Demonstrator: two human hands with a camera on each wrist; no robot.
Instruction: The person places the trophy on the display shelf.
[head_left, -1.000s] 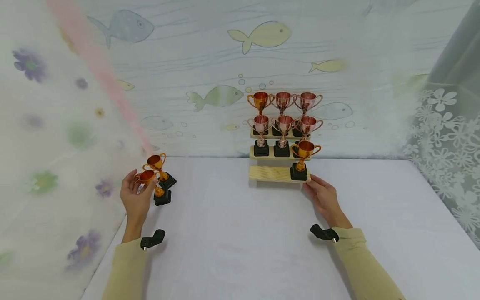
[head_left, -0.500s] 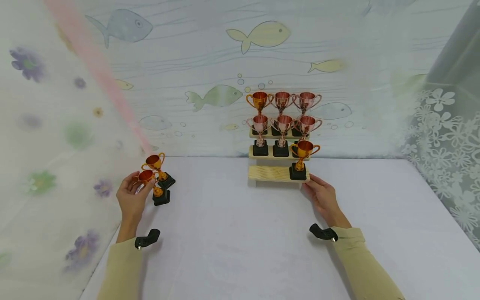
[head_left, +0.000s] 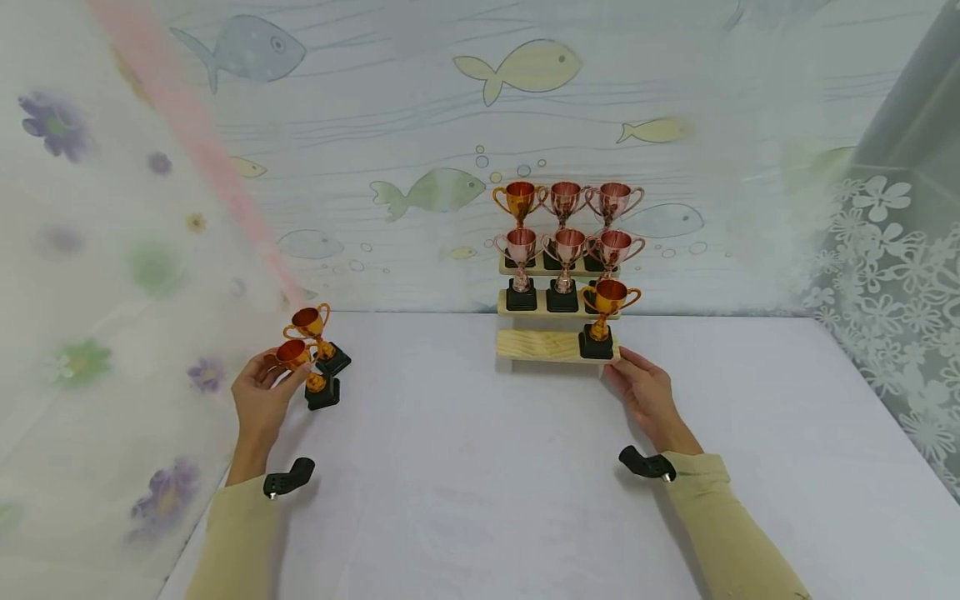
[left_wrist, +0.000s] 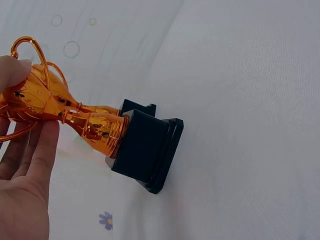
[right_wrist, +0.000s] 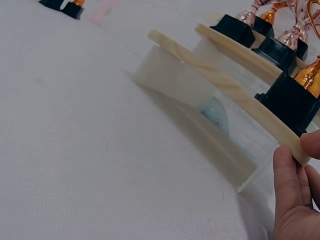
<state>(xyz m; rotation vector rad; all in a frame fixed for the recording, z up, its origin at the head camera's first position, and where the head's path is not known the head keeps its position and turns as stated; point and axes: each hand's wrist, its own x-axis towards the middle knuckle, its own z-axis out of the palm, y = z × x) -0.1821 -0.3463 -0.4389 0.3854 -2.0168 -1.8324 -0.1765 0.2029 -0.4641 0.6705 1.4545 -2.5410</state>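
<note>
At the left of the head view, my left hand (head_left: 258, 404) holds a gold trophy cup (head_left: 292, 354) by its bowl, thumb on the near side. In the left wrist view the black base (left_wrist: 145, 145) of this trophy is tilted over the white cloth. Just behind it stands a second gold trophy (head_left: 308, 322), partly hidden. My right hand (head_left: 647, 396) pinches the right end of the front step of a tiered wooden rack (head_left: 536, 344). One gold trophy (head_left: 611, 296) stands upright on that step's right end, close to my right thumb (right_wrist: 312, 144).
Several pink-copper trophies (head_left: 565, 247) and one gold trophy (head_left: 520, 200) fill the rack's two upper steps. Clear panels (right_wrist: 175, 77) support the front step. A white cloth (head_left: 465, 483) covers the table. Printed curtains (head_left: 420, 108) hang behind and at the left.
My left wrist and forearm have shifted slightly left, while the hand still holds the same trophy. My right hand and the rack look unchanged.
</note>
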